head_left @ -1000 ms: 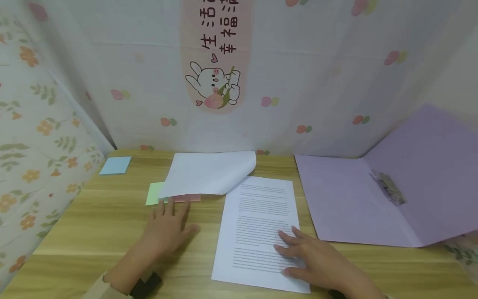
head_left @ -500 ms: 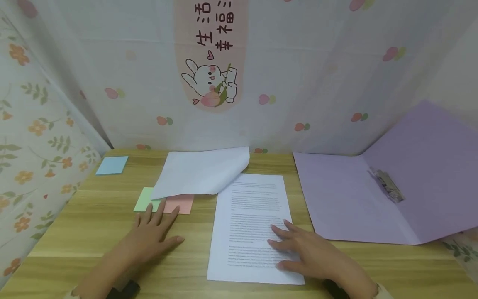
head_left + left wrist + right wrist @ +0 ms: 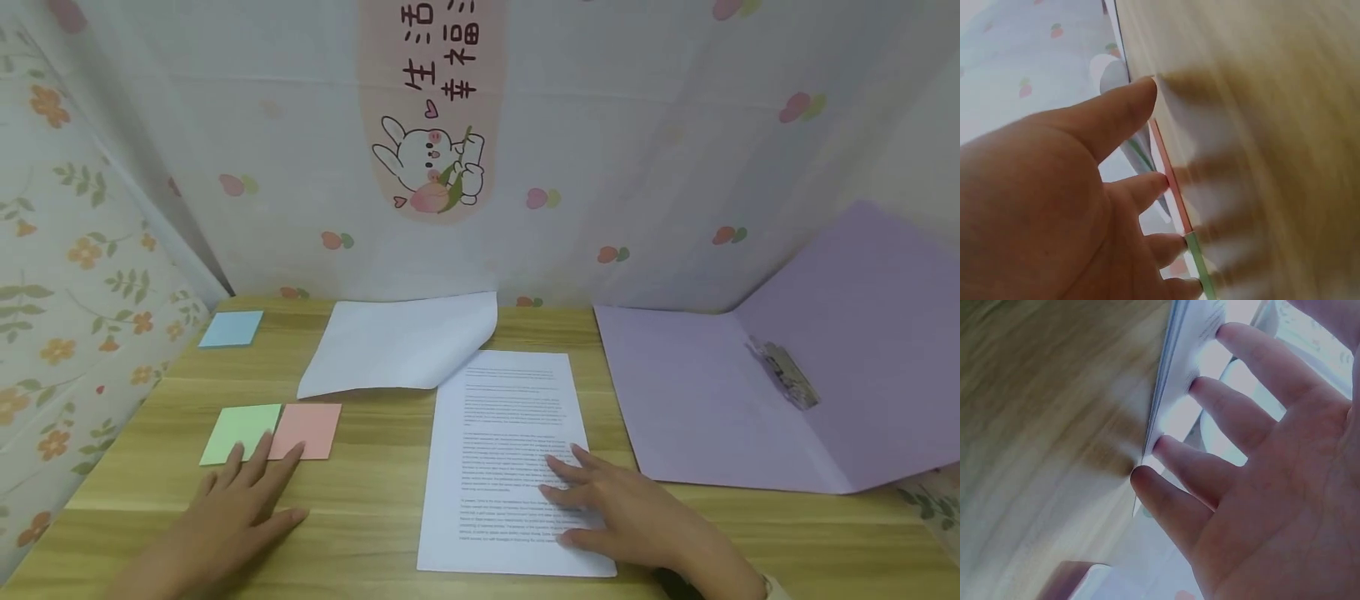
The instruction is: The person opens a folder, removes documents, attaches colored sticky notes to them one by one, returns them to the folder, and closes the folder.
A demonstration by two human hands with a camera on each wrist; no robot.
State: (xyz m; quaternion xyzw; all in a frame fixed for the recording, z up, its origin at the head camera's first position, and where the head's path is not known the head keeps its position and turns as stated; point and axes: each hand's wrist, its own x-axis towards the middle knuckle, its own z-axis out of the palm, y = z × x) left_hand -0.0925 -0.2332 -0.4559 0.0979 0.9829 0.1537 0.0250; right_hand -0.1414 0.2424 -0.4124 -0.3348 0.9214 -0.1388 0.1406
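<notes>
My left hand [image 3: 243,508] lies with spread fingers on the near edges of a green sticky note pad [image 3: 238,427] and a pink sticky note pad [image 3: 311,425], side by side on the table. In the left wrist view its fingertips touch the edges of the pink pad [image 3: 1171,178] and the green pad [image 3: 1199,259]. My right hand [image 3: 626,512] rests with extended fingers on the right side of a stack of printed pages [image 3: 510,467]. In the right wrist view the fingertips press on the stack [image 3: 1179,387] close to its edge, and the smallest finger reaches past it.
A white sheet [image 3: 397,342], folded over and curling at its right, lies behind the printed pages. The blue sticky note pad [image 3: 231,328] sits at the back left. An open purple folder [image 3: 675,392] with a metal clip [image 3: 783,373] stands at the right. A patterned curtain [image 3: 600,167] hangs behind.
My left hand has slid the green and pink pads toward me and to the left, out from under the folded-over white sheet. The right hand has stayed on the printed pages.
</notes>
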